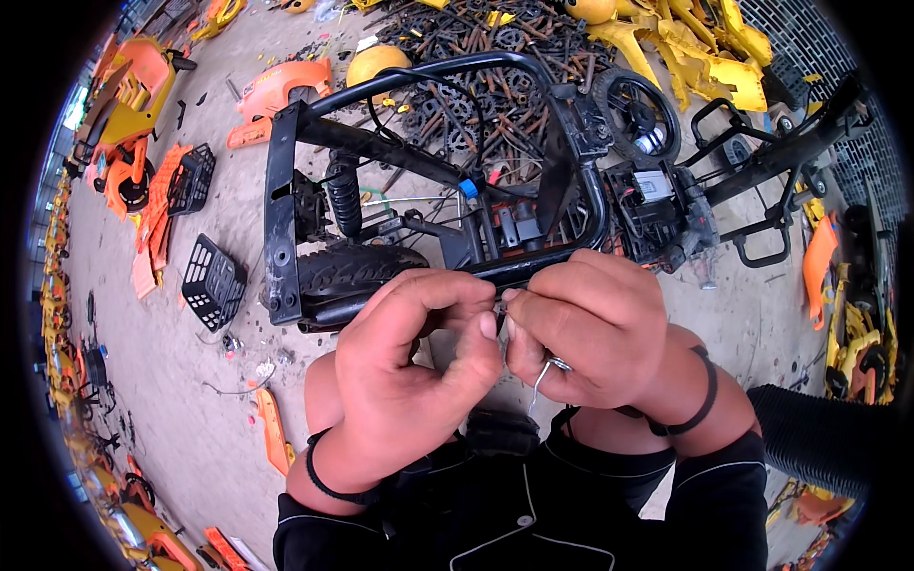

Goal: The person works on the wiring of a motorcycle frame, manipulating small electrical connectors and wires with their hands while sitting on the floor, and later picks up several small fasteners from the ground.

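Note:
My left hand (414, 362) and my right hand (590, 328) are together, just in front of a black metal vehicle frame (284, 219) with a tyre (338, 271) and a coil shock absorber (345, 190). My left fingers are curled, their tips close to those of my right; what they hold is too small to make out. My right hand is closed round a thin bent silver metal piece (538, 385), which pokes out below its fingers.
Behind the frame lie a pile of rusty metal parts (447, 38), a loose wheel (633, 114) and yellow panels (714, 48). Two black crates (211, 281) and orange panels (276, 428) lie on the left floor. A black corrugated duct or hose (809, 438) is at lower right.

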The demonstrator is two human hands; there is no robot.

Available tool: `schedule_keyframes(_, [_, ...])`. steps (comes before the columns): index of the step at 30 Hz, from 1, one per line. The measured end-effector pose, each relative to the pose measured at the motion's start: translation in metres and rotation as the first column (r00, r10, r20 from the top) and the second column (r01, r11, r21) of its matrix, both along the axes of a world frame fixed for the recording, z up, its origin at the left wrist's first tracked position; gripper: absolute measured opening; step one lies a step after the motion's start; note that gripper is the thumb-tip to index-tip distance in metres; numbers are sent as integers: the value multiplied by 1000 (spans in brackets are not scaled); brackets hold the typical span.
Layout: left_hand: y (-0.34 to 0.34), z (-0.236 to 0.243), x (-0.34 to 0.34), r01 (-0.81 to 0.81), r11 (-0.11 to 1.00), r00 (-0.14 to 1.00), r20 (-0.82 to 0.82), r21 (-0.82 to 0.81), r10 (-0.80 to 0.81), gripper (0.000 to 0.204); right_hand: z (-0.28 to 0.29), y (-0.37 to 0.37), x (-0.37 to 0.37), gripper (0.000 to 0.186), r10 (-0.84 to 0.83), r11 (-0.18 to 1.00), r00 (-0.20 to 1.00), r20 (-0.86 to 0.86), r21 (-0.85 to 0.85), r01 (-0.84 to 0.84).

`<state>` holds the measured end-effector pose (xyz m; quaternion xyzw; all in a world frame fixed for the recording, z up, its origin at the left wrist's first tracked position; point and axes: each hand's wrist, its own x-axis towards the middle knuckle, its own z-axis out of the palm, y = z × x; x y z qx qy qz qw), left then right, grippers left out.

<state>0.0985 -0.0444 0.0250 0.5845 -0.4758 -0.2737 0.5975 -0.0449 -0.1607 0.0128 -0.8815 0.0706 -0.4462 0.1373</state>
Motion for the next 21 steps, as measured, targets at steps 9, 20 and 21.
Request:
schedule_keyframes(9, [1,-5,6,102,994,993,72,-43,-98,18,3,2,-6,22,-27,981,999,-35,-194,20])
schedule_keyframes(20, [6,0,6,57,998,998,-4,-31,-57,18,-3,8,-3,28,-42,999,999,-9,-13,42])
schedule_keyframes(21, [7,-1,5,46,998,996,-78,-33,-48,17,1,9,-3,29,-47,996,998,-37,77,50])
